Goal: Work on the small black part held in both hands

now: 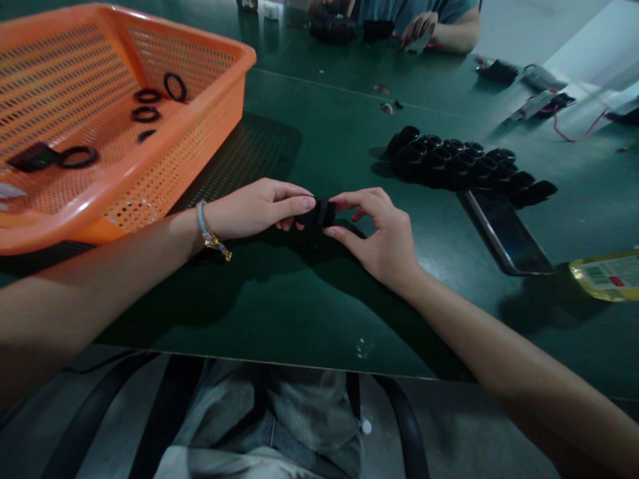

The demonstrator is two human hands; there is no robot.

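A small black part (319,213) is pinched between left hand (254,211) and right hand (382,236); if the fingertip grip loosens, it could be dropped onto the tabletop (299,313).

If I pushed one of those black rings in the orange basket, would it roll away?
Probably not far: the rings lie flat on the basket floor, so one would likely slide. They look thin, so probably light. On edge one might roll; the holed floor may snag it.

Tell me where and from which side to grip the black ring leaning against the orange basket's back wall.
Pinch the tilted black rubber ring at its raised upper rim, coming from above. It leans on the orange perforated plastic basket wall, so its top edge stands free.
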